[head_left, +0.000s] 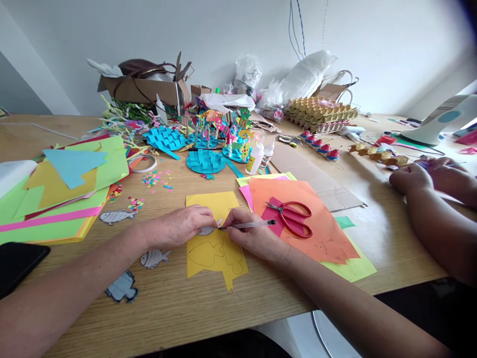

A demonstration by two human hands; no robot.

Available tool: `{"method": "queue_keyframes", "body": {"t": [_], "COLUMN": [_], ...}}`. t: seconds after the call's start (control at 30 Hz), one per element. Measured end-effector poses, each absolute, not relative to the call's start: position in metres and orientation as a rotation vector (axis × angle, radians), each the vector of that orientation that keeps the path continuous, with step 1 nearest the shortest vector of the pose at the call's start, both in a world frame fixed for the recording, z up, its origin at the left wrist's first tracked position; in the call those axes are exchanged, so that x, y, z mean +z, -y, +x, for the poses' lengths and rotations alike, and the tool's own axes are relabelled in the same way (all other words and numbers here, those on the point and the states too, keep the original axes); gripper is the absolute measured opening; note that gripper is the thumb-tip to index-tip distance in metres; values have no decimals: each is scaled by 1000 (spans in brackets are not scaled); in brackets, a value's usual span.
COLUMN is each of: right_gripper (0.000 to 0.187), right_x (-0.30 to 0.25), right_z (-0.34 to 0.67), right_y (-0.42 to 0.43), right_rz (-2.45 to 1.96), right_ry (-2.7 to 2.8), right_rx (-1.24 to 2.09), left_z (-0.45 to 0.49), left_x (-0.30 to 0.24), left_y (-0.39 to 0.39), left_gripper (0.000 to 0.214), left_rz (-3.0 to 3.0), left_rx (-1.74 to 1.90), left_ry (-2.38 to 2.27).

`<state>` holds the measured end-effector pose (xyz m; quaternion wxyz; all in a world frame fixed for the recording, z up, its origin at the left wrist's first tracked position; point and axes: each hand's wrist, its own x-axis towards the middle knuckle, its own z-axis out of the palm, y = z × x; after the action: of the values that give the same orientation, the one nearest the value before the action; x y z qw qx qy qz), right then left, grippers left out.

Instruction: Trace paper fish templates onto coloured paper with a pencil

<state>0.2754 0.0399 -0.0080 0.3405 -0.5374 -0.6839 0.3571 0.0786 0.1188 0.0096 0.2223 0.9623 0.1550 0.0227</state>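
A yellow paper sheet [214,251] lies at the table's front edge with fish outlines drawn on it. My left hand [179,226] is closed, its fingertips pressing a small grey fish cut-out [206,230] onto the sheet. My right hand [249,237] is closed round a pencil [253,224], its tip at the cut-out's edge. Red-handled scissors [292,219] rest on an orange sheet [316,223] just right of my right hand.
Grey fish cut-outs [117,216] lie left of the yellow sheet. A stack of coloured paper [63,194] fills the left, a black phone [17,261] in front of it. Blue paper craft models [206,149], glue bottles [257,158], egg cartons [320,112] stand behind. Another person's hands [428,179] work at right.
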Motion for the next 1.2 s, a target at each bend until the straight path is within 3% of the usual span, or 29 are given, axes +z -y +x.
{"method": "queue_keyframes", "body": {"t": [0.4, 1.2], "right_gripper": [11, 15], "right_x": [-9, -3], "right_z": [280, 284], "right_y": [-35, -29], "right_rz": [-1403, -1454], "right_ry": [1764, 1759], "right_rx": [961, 955], "left_z": [81, 81], "left_x": [9, -4], "left_y": [-119, -122], "left_gripper": [48, 25], "left_rz": [2700, 2617], "left_rx": [-61, -5], "left_ry": [-438, -466]}}
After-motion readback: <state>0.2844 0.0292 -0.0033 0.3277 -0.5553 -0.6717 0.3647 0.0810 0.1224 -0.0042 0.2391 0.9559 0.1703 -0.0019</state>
